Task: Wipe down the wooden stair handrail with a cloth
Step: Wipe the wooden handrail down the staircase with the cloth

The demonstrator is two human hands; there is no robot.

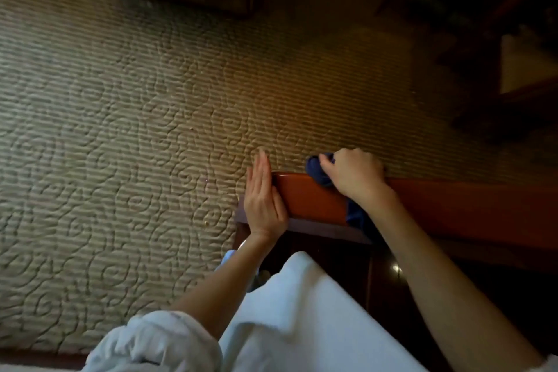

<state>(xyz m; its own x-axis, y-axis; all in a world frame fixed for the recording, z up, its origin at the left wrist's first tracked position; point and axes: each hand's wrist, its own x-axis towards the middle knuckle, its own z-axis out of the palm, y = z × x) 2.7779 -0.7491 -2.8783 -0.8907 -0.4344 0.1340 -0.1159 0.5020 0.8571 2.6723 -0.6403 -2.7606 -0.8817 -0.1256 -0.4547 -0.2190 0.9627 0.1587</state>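
The right hand (pixel 354 174) grips a blue cloth (pixel 317 170) on the handrail (pixel 311 199).

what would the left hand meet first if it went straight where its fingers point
Likely nothing near: the left hand, flat against the handrail end, points out over the carpet; depth unclear.

No writing, label, brand, number or sign could be made out on anything that was seen

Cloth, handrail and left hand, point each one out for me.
cloth (pixel 315 169): head view, the bunched blue end.
handrail (pixel 308 199): head view, bare top face near its end.
left hand (pixel 264 205): head view, middle of its back.
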